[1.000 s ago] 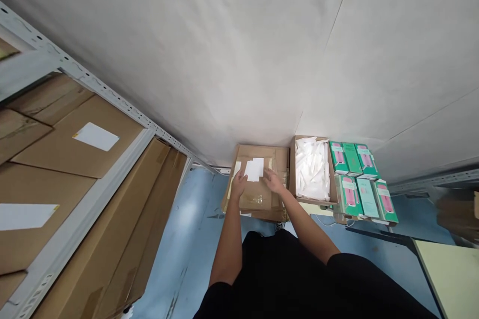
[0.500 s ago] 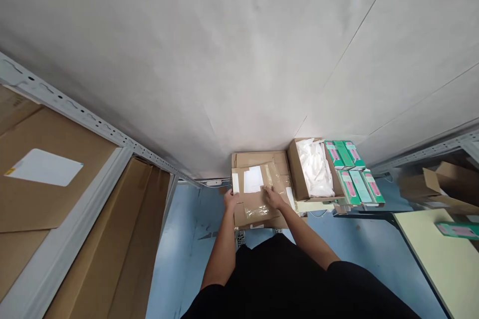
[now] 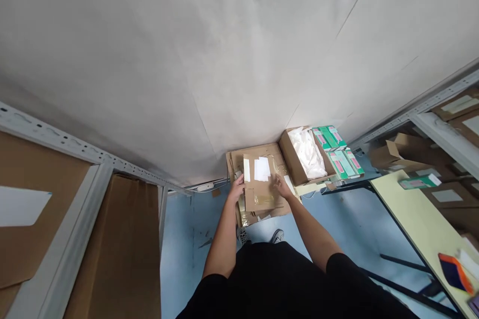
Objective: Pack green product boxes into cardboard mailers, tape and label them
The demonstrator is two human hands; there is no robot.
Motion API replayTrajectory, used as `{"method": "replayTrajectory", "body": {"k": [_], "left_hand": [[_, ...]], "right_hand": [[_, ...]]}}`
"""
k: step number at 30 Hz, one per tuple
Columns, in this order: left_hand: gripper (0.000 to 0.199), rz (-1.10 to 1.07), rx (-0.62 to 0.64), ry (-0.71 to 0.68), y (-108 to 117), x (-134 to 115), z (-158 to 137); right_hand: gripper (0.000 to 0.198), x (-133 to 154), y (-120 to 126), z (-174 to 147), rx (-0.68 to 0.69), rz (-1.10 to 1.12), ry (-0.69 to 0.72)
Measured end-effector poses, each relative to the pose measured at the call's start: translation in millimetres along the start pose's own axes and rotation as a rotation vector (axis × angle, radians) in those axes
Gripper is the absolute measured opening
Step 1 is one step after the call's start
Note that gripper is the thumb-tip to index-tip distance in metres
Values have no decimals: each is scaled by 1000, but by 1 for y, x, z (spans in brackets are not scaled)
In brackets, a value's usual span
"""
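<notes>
A flattened cardboard box (image 3: 258, 197) with a white label (image 3: 262, 168) and shiny tape lies over more flattened cardboard (image 3: 234, 159) by the wall. My left hand (image 3: 236, 189) is closed on its left edge, beside a narrow white strip. At its right side, my right hand (image 3: 282, 187) has its fingers bent but apart, close to the surface. Whether those fingertips touch is hard to see.
Right of the stack stands an open carton (image 3: 292, 162) with white bags (image 3: 307, 152) inside. Beyond it are several green-and-pink boxes (image 3: 329, 137). Racks with large cartons (image 3: 123, 249) flank the left; a pale table (image 3: 404, 204) stands on the right.
The labelled cardboard has shifted and sits higher off the stack on its left side. My right hand has loosened its fingers at the right side. The view has swung somewhat to the right.
</notes>
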State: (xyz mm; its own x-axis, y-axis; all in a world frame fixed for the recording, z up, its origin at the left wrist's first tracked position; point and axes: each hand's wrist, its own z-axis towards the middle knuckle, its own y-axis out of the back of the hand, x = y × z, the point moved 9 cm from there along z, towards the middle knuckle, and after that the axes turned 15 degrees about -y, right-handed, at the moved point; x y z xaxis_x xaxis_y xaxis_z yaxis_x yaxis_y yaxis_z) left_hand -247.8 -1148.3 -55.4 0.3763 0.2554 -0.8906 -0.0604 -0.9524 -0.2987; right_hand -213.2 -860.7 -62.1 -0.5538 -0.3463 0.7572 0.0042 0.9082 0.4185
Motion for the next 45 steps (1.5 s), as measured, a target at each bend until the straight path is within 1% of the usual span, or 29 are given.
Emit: {"method": "replayTrajectory", "body": {"k": [3,5,7,9,11,13,15,18,20,23,27,31,35,37,40,43,45], "left_hand": [[92,-109,127,-65,-23,-23,7],[93,-181,245,-112,-45,-44,8],[92,-216,341,-160,-67,-68,5],[91,-225,403,-208,-84,-93,1],[91,-223,428,-246,-98,-117,-4],[94,-209,424,-274,-110,-137,-8],[98,-175,415,-301,-123,-153,-13],[100,-106,411,-349,-151,-168,-23],[99,-59,426,-362,-178,-170,-32],[98,11,502,-340,-230,-163,-51],[109,103,696,-284,-317,-146,-84],[120,159,855,-225,-406,-121,-113],[128,203,1060,-161,-502,-87,-136],[131,215,1124,-148,-550,-70,-143],[125,220,1143,-121,-617,-44,-144],[119,231,1159,-79,-679,-15,-139],[116,232,1196,-47,-718,6,-135]], "right_hand": [[95,-10,20,-2,-83,167,-140],[101,-14,27,-6,-70,329,-239],[103,-11,29,-12,-8,471,-306],[100,5,36,-20,62,587,-280],[92,30,53,-30,122,686,-162],[82,52,79,-42,164,771,-39],[76,62,111,-55,187,826,20],[77,59,167,-76,211,836,14],[79,52,206,-95,241,813,18],[79,37,265,-127,272,790,71],[83,3,345,-175,244,798,163],[86,-49,421,-225,168,802,206],[83,-108,491,-279,22,845,231],[81,-138,521,-304,-62,886,241],[81,-181,558,-333,-179,953,237],[84,-222,587,-354,-289,1015,216],[85,-248,602,-364,-349,1053,197]]}}
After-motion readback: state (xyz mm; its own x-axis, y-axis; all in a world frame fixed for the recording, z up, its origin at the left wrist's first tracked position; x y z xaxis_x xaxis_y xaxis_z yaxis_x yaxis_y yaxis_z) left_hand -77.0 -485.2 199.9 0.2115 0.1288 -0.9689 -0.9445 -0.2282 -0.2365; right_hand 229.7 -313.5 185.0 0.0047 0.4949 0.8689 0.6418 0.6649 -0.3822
